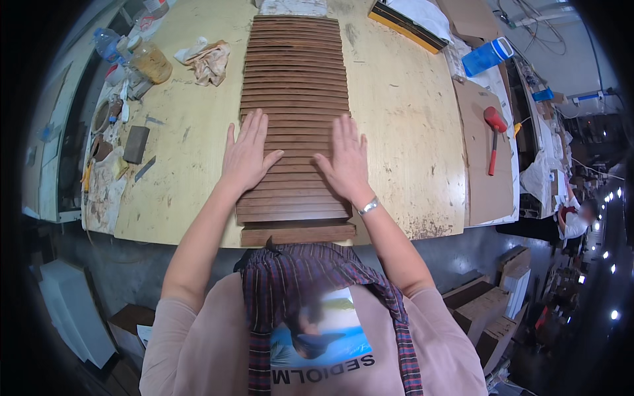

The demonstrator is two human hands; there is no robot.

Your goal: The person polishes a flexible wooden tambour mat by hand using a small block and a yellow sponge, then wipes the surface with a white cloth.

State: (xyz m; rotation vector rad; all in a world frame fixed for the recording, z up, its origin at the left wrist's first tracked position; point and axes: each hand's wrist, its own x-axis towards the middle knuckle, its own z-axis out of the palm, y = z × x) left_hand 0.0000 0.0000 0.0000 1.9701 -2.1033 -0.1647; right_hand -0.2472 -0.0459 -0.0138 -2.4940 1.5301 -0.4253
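Observation:
A long row of dark brown wooden strips (297,92) runs away from me down the middle of the work table, laid side by side. My left hand (248,153) rests flat on the row's left edge, fingers stretched forward and thumb apart. On the right edge lies my right hand (347,157), also flat with its fingers out and a metal band at the wrist. Neither hand grips anything. One separate wooden strip (297,234) sits at the table's near edge, with a small gap between it and the row.
The pale table (409,152) carries a crumpled cloth (207,61), a jar (150,61) and a dark block (136,144) on the left. To the right are a red mallet (494,135) on cardboard (477,181) and a blue bottle (486,58). A person (576,218) stands far right.

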